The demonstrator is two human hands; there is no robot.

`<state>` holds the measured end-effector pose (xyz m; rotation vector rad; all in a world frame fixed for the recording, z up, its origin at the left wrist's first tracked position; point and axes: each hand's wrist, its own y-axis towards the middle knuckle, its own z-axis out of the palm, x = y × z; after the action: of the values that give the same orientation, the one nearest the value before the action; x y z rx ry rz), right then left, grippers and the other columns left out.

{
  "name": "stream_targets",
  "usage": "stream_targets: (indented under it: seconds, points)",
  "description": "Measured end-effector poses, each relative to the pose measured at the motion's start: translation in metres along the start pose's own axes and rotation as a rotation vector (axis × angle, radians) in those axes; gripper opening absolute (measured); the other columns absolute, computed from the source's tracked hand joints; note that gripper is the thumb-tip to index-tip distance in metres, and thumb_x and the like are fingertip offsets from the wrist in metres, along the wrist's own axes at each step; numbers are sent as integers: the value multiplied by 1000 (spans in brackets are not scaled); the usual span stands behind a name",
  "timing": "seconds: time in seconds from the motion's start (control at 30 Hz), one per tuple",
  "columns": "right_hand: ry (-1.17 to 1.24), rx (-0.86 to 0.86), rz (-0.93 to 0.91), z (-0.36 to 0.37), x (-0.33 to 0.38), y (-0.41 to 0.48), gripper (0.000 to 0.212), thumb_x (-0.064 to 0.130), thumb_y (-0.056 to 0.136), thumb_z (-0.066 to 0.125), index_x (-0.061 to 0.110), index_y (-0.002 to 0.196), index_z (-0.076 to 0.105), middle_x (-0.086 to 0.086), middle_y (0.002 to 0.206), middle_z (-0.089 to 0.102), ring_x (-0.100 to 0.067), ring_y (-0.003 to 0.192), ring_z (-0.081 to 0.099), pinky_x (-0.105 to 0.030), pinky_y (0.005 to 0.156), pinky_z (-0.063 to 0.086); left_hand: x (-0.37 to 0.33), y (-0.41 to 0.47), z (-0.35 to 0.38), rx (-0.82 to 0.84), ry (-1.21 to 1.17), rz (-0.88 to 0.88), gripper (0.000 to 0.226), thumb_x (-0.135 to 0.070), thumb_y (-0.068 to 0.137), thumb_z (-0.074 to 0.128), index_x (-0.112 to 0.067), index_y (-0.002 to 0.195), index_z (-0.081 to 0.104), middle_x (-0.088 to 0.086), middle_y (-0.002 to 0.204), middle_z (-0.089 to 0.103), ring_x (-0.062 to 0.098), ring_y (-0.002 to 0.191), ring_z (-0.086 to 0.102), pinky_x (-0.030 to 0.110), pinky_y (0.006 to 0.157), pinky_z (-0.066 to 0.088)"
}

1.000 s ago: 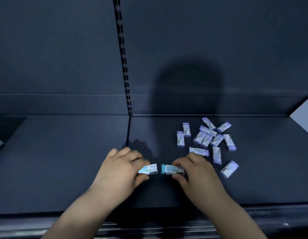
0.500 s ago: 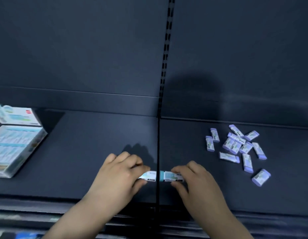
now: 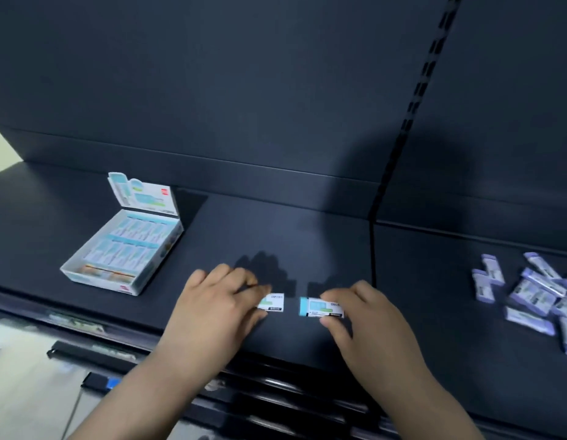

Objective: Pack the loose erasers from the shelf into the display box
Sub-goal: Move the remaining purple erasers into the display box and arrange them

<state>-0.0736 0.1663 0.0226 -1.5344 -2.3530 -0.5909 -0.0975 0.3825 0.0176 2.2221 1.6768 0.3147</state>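
On dark matte shelf, each hand pinching a flat, paper-sleeved rectangular eraser

two bare hands, bare forearms, no sleeves

Counts, head view: hands 2, left hand and right hand. Teal erasers held: 2, left eraser and right eraser. Display box: 1. Purple erasers: about 10 visible, pile cut off at edge.
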Motion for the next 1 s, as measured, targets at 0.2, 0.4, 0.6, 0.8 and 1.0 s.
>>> stream_targets:
  seconds: [0.2, 0.4, 0.6, 0.8, 1.0]
  points:
    - [48, 37, -13, 46, 83, 38, 24, 37, 90, 55, 36, 114, 57, 15, 99, 46, -6, 93, 46, -20, 79, 37, 102, -20, -18, 7, -12, -46, 37, -43, 75, 45, -28, 94, 73, -10, 82, 62, 17, 76, 52, 30, 62, 37]
    - [69, 58, -44, 99, 174, 85, 25, 37, 89, 58, 36, 114, 57, 14, 99, 46, -6, 92, 48, -21, 78, 38, 220, -47, -34, 77, 1, -128, 34, -44, 72, 49, -28, 89, 74, -11, 82, 63, 19, 73, 56, 28, 62, 33]
    - [63, 89, 1, 131, 228, 111, 33, 41, 90, 55, 35, 122, 53, 16, 105, 46, -4, 99, 47, -22, 85, 43, 280, -53, -34, 202, -63, -74, 34, -54, 68, 54, -34, 86, 74, -15, 81, 67, 15, 70, 62, 27, 60, 38]
    - [-50, 197, 50, 137, 249, 123, 32, 37, 93, 51, 33, 125, 50, 14, 116, 49, -9, 106, 48, -24, 87, 42, 299, -48, -29, 276, -202, 1, 27, -45, 61, 75, -36, 87, 73, -18, 84, 66, 12, 75, 64, 29, 60, 42]
    - [-135, 296, 119, 138, 256, 131, 29, 35, 91, 53, 30, 120, 54, 9, 117, 52, -13, 109, 49, -27, 86, 41, 300, -44, -24, 344, -314, 3, 35, -48, 89, 54, -42, 123, 56, -23, 121, 50, 0, 117, 41, 22, 101, 28]
